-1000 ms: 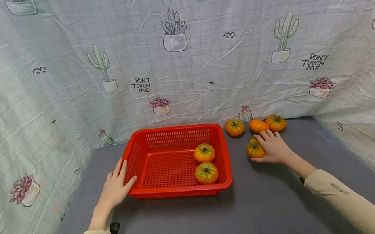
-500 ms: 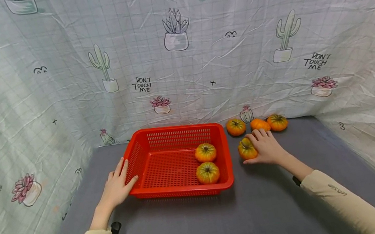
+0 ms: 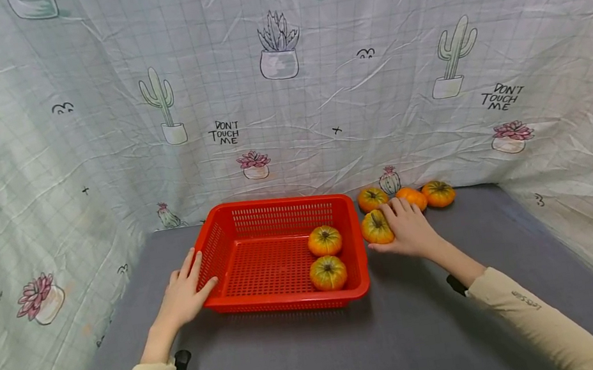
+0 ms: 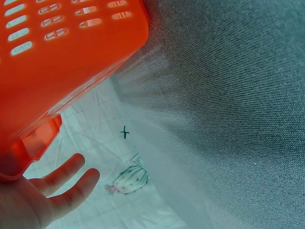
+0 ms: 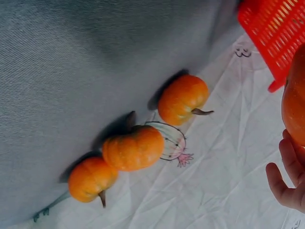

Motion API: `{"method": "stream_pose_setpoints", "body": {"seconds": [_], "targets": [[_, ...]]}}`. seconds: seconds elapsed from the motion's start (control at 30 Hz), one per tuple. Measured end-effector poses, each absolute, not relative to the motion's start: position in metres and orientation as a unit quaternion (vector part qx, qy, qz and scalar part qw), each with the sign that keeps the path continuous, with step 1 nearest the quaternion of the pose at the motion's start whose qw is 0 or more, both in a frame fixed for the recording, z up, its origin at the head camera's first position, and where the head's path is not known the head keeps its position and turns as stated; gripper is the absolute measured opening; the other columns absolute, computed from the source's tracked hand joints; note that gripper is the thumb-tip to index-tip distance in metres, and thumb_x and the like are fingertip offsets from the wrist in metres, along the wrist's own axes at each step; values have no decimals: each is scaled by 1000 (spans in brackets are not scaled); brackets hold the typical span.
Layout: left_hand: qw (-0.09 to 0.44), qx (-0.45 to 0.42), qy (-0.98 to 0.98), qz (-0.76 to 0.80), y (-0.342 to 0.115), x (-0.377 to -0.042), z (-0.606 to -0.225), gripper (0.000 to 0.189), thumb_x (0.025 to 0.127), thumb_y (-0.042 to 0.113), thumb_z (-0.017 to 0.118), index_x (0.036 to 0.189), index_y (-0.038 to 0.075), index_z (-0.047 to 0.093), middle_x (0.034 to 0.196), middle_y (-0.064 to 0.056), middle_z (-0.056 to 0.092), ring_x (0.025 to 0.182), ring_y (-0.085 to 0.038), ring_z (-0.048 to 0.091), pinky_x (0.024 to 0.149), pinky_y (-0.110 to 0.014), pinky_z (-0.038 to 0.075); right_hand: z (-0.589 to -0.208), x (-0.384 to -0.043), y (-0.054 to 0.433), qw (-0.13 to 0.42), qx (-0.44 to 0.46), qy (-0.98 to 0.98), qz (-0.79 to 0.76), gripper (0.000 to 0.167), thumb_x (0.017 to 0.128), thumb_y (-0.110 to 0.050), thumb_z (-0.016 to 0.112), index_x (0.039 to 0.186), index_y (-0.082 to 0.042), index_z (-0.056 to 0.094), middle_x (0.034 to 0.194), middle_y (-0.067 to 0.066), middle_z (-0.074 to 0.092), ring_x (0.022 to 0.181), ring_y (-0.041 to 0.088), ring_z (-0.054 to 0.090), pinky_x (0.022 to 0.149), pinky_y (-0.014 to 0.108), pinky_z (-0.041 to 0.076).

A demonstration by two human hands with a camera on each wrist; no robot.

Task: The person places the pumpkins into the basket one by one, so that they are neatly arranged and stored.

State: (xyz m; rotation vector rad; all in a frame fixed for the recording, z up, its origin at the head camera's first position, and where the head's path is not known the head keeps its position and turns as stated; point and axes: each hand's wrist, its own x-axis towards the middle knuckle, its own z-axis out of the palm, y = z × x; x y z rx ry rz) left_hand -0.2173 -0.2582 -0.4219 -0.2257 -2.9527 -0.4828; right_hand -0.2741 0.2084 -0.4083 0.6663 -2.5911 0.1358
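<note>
My right hand [image 3: 411, 233] grips a small orange-green pumpkin [image 3: 376, 228] from its right side, beside the red basket's right rim. In the right wrist view the same pumpkin [image 5: 294, 107] shows only partly, raised off the table, with fingertips against it. At the left end of the red plastic basket [image 3: 286, 304], my left hand [image 3: 180, 297] rests on the rim with its fingers extended. The left wrist view has two straight fingers [image 4: 78, 188] beside the basket's edge. Inside the basket, at its right end, sit two pumpkins, one behind [image 3: 325, 240] and one in front [image 3: 328, 274].
Along the back of the grey table [image 3: 302, 365] lie three more pumpkins: one behind the held one [image 3: 372, 197], a plain orange one [image 3: 414, 197] and a striped one [image 3: 439, 194]. A printed cloth [image 3: 284, 109] hangs behind and on both sides.
My right hand has carried the pumpkin leftward and up, from near the back pumpkins to the basket's right rim. The left hand stays on the basket's left end.
</note>
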Motion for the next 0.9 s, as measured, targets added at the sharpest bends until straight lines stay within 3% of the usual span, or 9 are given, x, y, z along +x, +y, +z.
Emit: {"method": "stream_pose_setpoints", "body": {"seconds": [0.5, 0.9], "targets": [[76, -76, -981, -160, -258, -218, -424, 71, 88, 38, 48, 142, 1, 19, 149, -18, 13, 113, -44, 33, 86, -60, 33, -395, -273, 201, 264, 244, -931, 65, 80, 61, -60, 68, 113, -3, 48, 94, 17, 48, 87, 30, 44, 71, 42, 35], [75, -75, -981, -161, -258, -218, -425, 71, 88, 38, 48, 142, 1, 19, 148, -18, 13, 114, -44, 32, 86, -60, 33, -383, -274, 191, 251, 242, -934, 77, 80, 64, -63, 64, 120, -8, 49, 100, 17, 49, 94, 32, 42, 77, 47, 36]]}}
